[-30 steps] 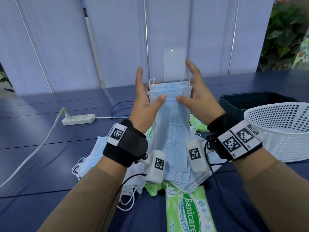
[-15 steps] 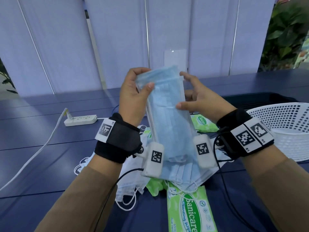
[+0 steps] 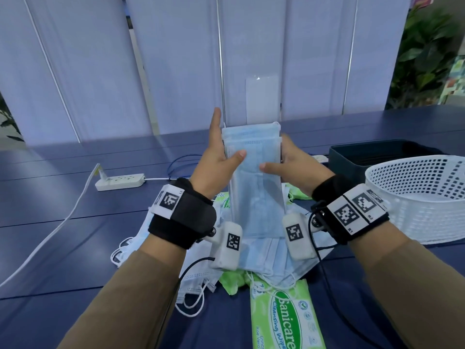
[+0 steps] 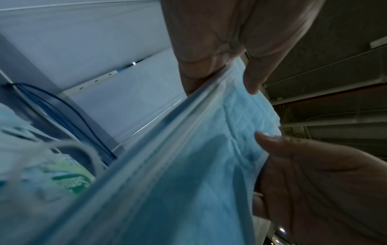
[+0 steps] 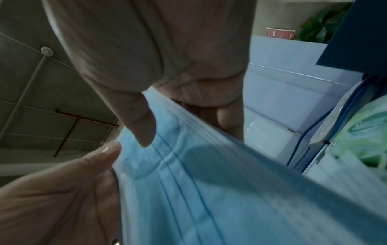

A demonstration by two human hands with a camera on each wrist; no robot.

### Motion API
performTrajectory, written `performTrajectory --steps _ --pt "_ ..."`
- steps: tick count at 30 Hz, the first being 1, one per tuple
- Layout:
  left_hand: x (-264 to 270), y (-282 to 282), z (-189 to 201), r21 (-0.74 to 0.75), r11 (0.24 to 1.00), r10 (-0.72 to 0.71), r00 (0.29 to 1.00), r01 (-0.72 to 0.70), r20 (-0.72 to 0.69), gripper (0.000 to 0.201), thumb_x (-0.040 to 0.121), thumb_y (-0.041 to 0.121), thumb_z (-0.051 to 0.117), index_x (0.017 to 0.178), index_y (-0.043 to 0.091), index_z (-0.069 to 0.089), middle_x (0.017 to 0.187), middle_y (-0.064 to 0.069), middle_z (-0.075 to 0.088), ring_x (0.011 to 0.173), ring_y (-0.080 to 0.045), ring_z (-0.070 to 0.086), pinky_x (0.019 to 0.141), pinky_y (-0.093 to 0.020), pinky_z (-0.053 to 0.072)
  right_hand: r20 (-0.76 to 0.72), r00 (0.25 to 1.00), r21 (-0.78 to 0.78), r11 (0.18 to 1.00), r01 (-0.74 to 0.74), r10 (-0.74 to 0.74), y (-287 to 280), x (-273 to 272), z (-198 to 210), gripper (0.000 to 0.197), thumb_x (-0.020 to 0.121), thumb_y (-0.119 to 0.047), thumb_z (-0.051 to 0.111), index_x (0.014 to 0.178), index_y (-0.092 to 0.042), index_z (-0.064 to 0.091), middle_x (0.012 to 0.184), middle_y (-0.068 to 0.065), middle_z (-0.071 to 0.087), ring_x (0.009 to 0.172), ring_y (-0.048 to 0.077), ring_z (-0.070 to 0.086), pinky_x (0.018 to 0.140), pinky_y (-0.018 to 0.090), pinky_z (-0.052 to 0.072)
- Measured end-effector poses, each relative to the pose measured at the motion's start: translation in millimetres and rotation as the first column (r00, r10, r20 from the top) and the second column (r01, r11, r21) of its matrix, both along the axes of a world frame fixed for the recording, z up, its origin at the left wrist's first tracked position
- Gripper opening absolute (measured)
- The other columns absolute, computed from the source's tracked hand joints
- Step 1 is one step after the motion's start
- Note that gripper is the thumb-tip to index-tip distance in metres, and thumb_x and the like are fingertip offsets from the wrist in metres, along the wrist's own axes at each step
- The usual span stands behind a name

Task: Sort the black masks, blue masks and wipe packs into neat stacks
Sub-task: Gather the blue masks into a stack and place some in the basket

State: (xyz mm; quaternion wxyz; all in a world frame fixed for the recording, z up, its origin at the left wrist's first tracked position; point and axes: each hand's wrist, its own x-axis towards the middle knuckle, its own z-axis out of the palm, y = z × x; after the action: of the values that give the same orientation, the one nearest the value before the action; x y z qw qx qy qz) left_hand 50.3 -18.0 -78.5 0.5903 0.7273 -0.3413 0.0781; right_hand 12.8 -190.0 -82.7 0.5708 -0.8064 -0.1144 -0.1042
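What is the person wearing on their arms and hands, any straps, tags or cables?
Both hands, the left hand and the right hand, are bare. Each forearm has a tan sleeve and a black wrist strap bearing white tags printed with black square codes. A small white camera pod, also code-marked, hangs under each wrist, with a thin black cable running back along the arm.

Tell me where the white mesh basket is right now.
In the head view the white mesh basket sits on the blue table at the far right, just outside the right hand, with the dark bin directly behind it.
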Motion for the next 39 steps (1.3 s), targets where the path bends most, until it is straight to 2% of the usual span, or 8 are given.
performTrajectory --steps 5,8,12,18,22,27,32,39 --pt "-2 4 9 -0.030 0.998 -0.055 0.994 0.058 0.093 0.081 0.086 0.005 0.053 0.146 0.034 0.007 0.114 -0.001 0.049 0.092 -0.008 0.056 0.091 -0.028 0.049 0.250 0.968 -0.115 0.993 0.014 0.015 -4 -17 25 0.090 0.086 0.000 0.059 0.148 -0.038 0.005 0.116 -0.013 0.052 0.099 0.011 0.058 0.092 0.026 0.049" --pt "-4 2 6 0.021 0.992 -0.128 0.990 0.127 0.063 0.059 0.084 0.011 0.051 0.132 0.038 0.032 0.126 -0.007 0.049 0.106 -0.018 0.056 0.100 -0.046 0.046 0.287 0.957 -0.356 0.933 0.060 0.048 -4 -24 31 0.065 0.086 -0.004 0.059 0.138 -0.035 0.037 0.129 -0.017 0.050 0.114 0.008 0.054 0.099 0.036 0.047" --pt "-4 -1 0 0.041 0.995 -0.097 0.991 0.094 0.094 0.038 0.085 0.010 0.050 0.121 0.024 0.046 0.113 0.003 0.056 0.101 -0.015 0.057 0.097 -0.047 0.047 0.245 0.969 -0.339 0.936 0.094 -0.009 -6 -24 28 0.038 0.087 -0.013 0.062 0.116 -0.036 0.054 0.108 0.000 0.064 0.096 0.023 0.063 0.078 0.049 0.055" --pt "-5 -6 1 -0.175 0.973 -0.146 0.989 0.147 0.021 0.050 0.087 0.015 0.053 0.131 0.032 0.035 0.127 -0.012 0.051 0.106 -0.021 0.058 0.095 -0.040 0.049 0.344 0.939 -0.275 0.955 0.114 -0.013 -7 -19 26 0.037 0.091 -0.005 0.053 0.117 -0.031 0.056 0.105 -0.011 0.062 0.094 0.008 0.059 0.082 0.020 0.048" --pt "4 -12 -14 -0.083 0.985 -0.161 0.982 0.154 -0.096 0.087 0.074 0.031 0.071 0.144 0.021 0.020 0.140 -0.004 0.046 0.124 -0.015 0.052 0.102 -0.038 0.045 0.460 0.876 0.007 0.987 0.161 -0.146 1 -13 21 0.032 0.090 -0.003 0.048 0.108 -0.028 0.057 0.098 -0.015 0.061 0.088 0.004 0.058 0.079 0.019 0.047" --pt "12 -11 -27 0.043 0.984 -0.162 0.969 0.173 -0.186 0.047 0.080 0.019 0.067 0.125 0.012 0.055 0.121 -0.004 0.066 0.110 -0.017 0.063 0.098 -0.040 0.047 0.581 0.800 -0.106 0.961 0.255 -0.149 2 -14 16 0.049 0.087 0.000 0.050 0.125 -0.031 0.048 0.116 -0.014 0.055 0.092 -0.007 0.053 0.089 0.010 0.040" --pt "12 -4 -24 -0.082 0.978 -0.204 0.950 0.190 -0.238 0.032 0.087 0.013 0.062 0.119 0.012 0.058 0.118 -0.009 0.067 0.107 -0.025 0.064 0.094 -0.040 0.051 0.512 0.855 -0.203 0.956 0.214 -0.082 -4 -12 17 0.038 0.085 -0.001 0.058 0.113 -0.027 0.057 0.116 0.002 0.055 0.108 0.009 0.052 0.098 0.020 0.040" --pt "11 -6 -25 -0.203 0.957 -0.264 0.915 0.208 -0.305 0.028 0.091 0.009 0.055 0.119 0.009 0.057 0.121 -0.012 0.064 0.109 -0.027 0.062 0.096 -0.042 0.049 0.435 0.896 -0.111 0.982 0.151 -0.088 -3 -12 15 0.044 0.086 0.002 0.057 0.116 -0.030 0.053 0.108 -0.023 0.055 0.098 -0.001 0.057 0.089 0.028 0.052"
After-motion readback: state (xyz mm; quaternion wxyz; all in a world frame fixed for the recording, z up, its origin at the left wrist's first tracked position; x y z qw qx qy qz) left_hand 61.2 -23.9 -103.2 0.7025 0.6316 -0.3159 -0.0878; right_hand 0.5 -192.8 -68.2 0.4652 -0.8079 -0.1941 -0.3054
